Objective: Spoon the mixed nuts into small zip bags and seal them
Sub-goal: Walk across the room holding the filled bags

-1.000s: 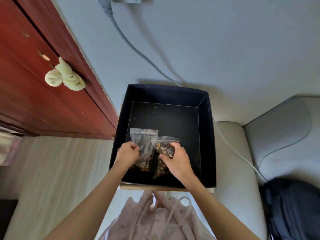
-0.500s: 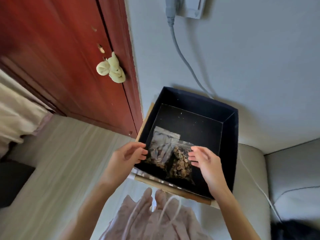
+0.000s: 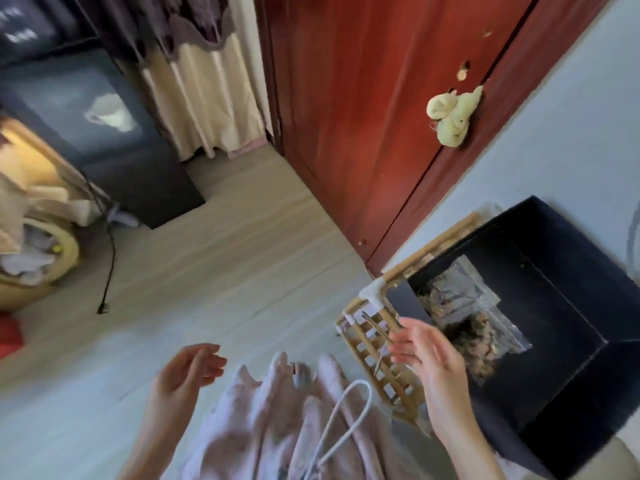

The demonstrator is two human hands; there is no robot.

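No readable writing. Both hands, left (image 3: 180, 379) and right (image 3: 429, 355), hang loose, empty; bags (image 3: 474, 320) (two, nuts inside) lie in box (image 3: 571, 244) by door (image 3: 363, 98), wood floor (image 3: 225, 271).

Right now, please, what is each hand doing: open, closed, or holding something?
Left hand: open, fingers loosely curled, holds nothing.
Right hand: open, fingers relaxed, holds nothing, in front of the box edge.

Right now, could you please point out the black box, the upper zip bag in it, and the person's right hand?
black box (image 3: 568, 244): head view, far inner wall.
upper zip bag (image 3: 457, 292): head view, clear middle.
right hand (image 3: 431, 358): head view, palm.
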